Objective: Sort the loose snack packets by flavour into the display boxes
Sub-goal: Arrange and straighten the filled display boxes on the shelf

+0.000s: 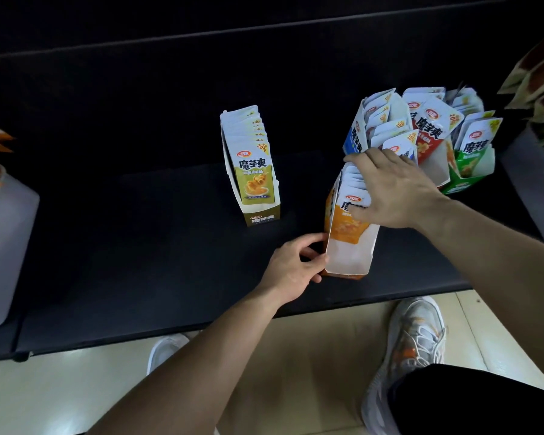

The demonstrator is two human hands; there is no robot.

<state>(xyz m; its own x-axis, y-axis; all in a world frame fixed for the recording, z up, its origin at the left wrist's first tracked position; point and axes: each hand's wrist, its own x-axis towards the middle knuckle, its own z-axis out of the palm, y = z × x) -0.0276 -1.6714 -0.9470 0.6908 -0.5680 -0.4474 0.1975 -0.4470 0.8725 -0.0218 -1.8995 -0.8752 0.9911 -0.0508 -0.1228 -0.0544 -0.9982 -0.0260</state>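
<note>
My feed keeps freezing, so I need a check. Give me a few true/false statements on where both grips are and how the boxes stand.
1. The left-hand grip holds the orange box at its near left corner. True.
2. The right-hand grip is on the olive box. False: it holds the orange packets from above, inside the orange box.
3. The olive box stands apart, to the left of the orange box. True.
4. Packets fill the orange box to its near end. False: its near end is bare.
</note>
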